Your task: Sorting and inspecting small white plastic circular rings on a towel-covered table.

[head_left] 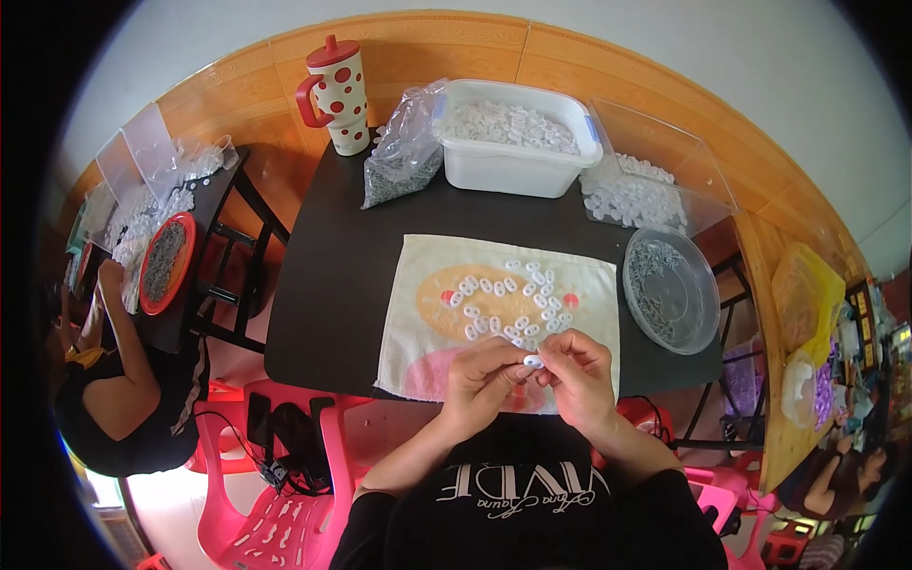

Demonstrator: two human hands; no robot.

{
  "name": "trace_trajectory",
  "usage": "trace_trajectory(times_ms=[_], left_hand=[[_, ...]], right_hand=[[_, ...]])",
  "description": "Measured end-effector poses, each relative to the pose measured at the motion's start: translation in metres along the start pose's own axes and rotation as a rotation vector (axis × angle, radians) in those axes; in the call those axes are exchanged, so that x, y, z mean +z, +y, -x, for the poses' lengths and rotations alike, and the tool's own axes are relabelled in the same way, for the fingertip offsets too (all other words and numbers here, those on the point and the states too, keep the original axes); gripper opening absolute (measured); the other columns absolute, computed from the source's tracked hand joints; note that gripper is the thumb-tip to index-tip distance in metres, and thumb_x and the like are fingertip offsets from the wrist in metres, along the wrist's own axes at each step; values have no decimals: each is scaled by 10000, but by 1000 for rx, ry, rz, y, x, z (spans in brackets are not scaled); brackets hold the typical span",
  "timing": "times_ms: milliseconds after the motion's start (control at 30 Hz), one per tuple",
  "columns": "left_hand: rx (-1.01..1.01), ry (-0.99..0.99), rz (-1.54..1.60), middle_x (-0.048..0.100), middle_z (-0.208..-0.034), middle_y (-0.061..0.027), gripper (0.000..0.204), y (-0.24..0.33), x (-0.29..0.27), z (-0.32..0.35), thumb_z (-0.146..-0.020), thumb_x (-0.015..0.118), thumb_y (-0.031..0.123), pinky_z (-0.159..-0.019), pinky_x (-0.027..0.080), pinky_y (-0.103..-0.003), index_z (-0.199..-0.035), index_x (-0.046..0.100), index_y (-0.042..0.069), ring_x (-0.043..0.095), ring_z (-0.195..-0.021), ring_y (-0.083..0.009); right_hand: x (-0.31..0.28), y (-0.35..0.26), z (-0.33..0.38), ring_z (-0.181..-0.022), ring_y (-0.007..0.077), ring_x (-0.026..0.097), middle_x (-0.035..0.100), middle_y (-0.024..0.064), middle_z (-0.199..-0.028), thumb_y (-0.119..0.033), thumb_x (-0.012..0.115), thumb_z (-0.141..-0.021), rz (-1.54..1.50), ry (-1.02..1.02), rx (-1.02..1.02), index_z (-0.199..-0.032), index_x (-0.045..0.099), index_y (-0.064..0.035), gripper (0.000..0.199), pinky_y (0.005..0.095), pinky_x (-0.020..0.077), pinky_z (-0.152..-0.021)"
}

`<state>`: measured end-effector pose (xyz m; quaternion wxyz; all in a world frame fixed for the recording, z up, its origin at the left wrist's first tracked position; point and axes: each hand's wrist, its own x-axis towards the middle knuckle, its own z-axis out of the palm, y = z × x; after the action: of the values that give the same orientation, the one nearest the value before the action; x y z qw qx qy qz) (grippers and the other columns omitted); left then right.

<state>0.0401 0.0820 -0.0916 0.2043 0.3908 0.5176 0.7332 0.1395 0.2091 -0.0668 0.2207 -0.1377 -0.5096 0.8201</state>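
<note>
left hand [483, 378] and right hand [579, 375] together pinching one small white plastic clip [533, 361] | above cloth [494, 313] strewn with clips | black counter [332, 275]

Clear plastic bag [404, 152] of grey bits beside white tub [513, 166], far table edge.

From my remote seat I see the person's black shirt [532, 518], short-sleeved, with pale block lettering and a line of cursive script across the chest. Both forearms are bare below the sleeves. The hands [532, 380] wear no gloves, rings or watch.
</note>
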Motion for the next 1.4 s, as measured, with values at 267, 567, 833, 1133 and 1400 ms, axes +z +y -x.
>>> trace_trajectory(times_ms=[267,567,833,1133,1400], left_hand=[[-93,63,181,623,-899,-48,209,1,6,2,-899,632,-74,-599,426,-189,-1097,685,-28,549,-713,-66],[-3,13,-44,645,-930,-95,199,1,2,3,-909,612,-62,-683,476,-245,-1094,678,-23,599,-767,-129],[-174,70,280,619,-884,-41,162,0,-3,5,-910,633,-50,-589,430,-187,-1059,694,-33,549,-705,-61],[-138,13,160,627,-898,-45,186,1,-7,3,-892,638,-81,-611,439,-197,-1058,701,-27,553,-716,-72],[-171,34,167,617,-847,-33,109,5,-1,8,-909,634,-53,-617,458,-205,-997,693,-22,562,-710,-74]], right_hand=[[1,-1,-1,-644,58,550,630,15,-764,-35,658,-923,20,13,39,-845,643,-13,83,204,439,-587],[1,1,0,-626,49,546,634,-1,-759,-61,661,-931,44,32,62,-833,640,-26,107,195,446,-579],[-5,-15,-9,-718,211,596,621,107,-936,49,717,-755,1209,-246,-945,-1120,633,12,376,324,455,-598],[-7,-22,-12,-714,248,569,585,162,-958,3,685,-683,1588,-386,-1191,-1076,625,113,412,357,470,-599],[-7,-17,-4,-710,289,576,576,183,-932,65,661,-675,1532,-393,-1123,-1102,588,154,442,366,489,-610]])
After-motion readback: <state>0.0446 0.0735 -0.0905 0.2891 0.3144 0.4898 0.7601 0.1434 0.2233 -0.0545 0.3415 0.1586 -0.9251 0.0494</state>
